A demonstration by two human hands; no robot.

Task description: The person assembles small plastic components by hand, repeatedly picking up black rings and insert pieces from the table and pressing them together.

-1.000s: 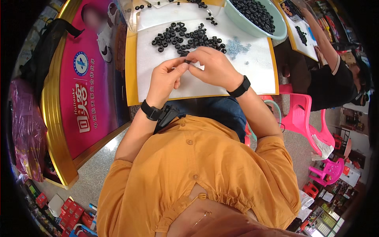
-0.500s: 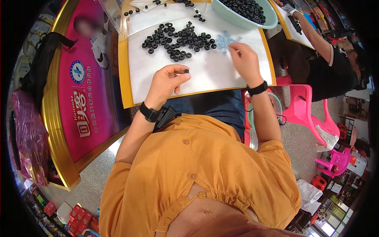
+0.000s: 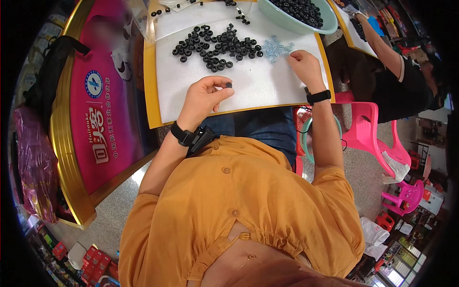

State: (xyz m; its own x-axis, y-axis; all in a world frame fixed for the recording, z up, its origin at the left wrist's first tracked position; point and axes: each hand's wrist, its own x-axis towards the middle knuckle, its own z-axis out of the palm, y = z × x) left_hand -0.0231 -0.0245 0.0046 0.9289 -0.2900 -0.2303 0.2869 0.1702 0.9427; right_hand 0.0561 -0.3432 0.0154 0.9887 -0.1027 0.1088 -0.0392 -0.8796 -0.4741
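Between thumb and index finger, my left hand (image 3: 203,99) pinches a small black ring-shaped piece (image 3: 229,85) above the near part of the white sheet (image 3: 258,86). My right hand (image 3: 307,71) is over the sheet's right side, fingertips pressed together. Whatever those fingertips hold, if anything, is too small to make out. Just left of them lies a scatter of tiny clear-blue pieces (image 3: 274,49). A loose heap of black rings (image 3: 213,47) spreads farther off, beyond my left hand.
A pale green bowl (image 3: 329,27) full of black pieces stands at the far right of the board. Clear plastic (image 3: 138,21) lies at its far left. Beside me are a pink chair (image 3: 363,122) and a co-worker's arm (image 3: 382,45) at another board.
My right hand has moved right, away from the blue pieces, and its fingers have curled in more. My left hand keeps its pinch on the black ring-shaped piece, almost in place.
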